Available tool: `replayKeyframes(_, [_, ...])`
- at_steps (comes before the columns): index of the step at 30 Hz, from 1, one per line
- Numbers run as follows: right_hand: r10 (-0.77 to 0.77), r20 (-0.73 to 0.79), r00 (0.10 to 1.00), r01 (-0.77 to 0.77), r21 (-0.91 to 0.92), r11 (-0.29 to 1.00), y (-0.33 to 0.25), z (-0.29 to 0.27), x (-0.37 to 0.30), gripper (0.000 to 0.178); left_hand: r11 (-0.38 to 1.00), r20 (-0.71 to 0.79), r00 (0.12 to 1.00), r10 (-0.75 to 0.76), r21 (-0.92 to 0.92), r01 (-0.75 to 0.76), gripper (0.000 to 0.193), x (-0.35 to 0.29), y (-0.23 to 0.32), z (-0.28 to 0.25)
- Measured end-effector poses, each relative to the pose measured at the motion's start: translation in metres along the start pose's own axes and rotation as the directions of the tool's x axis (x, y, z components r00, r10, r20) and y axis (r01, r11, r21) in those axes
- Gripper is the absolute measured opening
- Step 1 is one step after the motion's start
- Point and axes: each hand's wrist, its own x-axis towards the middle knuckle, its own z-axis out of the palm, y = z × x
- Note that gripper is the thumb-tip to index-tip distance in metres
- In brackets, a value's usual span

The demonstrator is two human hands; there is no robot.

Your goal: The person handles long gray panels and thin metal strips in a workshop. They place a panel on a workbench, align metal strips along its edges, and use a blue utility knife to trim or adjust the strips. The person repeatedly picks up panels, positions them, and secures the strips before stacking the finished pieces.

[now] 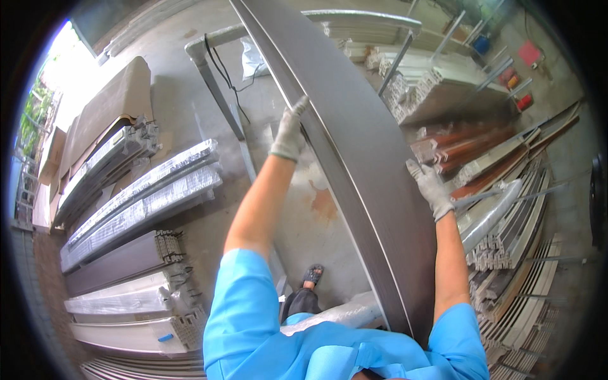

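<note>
A long, dark grey panel (367, 145) stretches away from my body, its upper face smooth and lightly grained. Under its left side shows a second grey board (335, 171), with a pale edge line between the two. My left hand (289, 134), in a whitish work glove, grips the upper panel's left edge, fingertips at the pale line. Also gloved, my right hand (432, 192) holds the right edge nearer to me; its thumb is hard to make out. The boards lie over a padded rack whose plastic-wrapped near bar (342, 313) is close to my waist.
The rack's far bar (361, 16) crosses behind the panel, with a black cord (221, 69) hanging from its left corner. Wrapped profiles (145, 190) are stacked on the left. Brown profiles (468, 149) and pale profiles (443, 82) fill racks on the right. A stained concrete floor (297, 234) shows between.
</note>
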Motion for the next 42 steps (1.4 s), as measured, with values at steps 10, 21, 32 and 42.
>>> replayKeyframes(10, [-0.259, -0.229, 0.938, 0.253, -0.057, 0.966, 0.041, -0.017, -0.074, 0.065, 0.939, -0.007, 0.978, 0.209, 0.279, -0.199, 0.086, -0.179, -0.123, 0.017])
replayKeyframes(21, [0.210, -0.806, 0.554, -0.522, -0.140, 0.841, 0.207, -0.083, -0.443, 0.042, 0.824, 0.172, 0.938, 0.301, 0.449, -0.346, 0.041, -0.166, -0.117, 0.006])
replayKeyframes(32, [0.796, -0.497, -0.347, -0.557, 0.791, 0.252, 0.214, 0.228, -0.880, 0.036, 0.066, 0.994, 0.029, -0.104, 0.036, -0.997, 0.046, -0.432, -0.213, 0.128])
replayKeyframes(42, [0.817, 0.153, -0.556, -0.350, 0.848, -0.397, 0.026, 0.530, -1.075, 0.035, 0.265, 0.401, -0.878, -0.261, -0.845, -0.465, 0.055, -0.808, -0.455, 0.175])
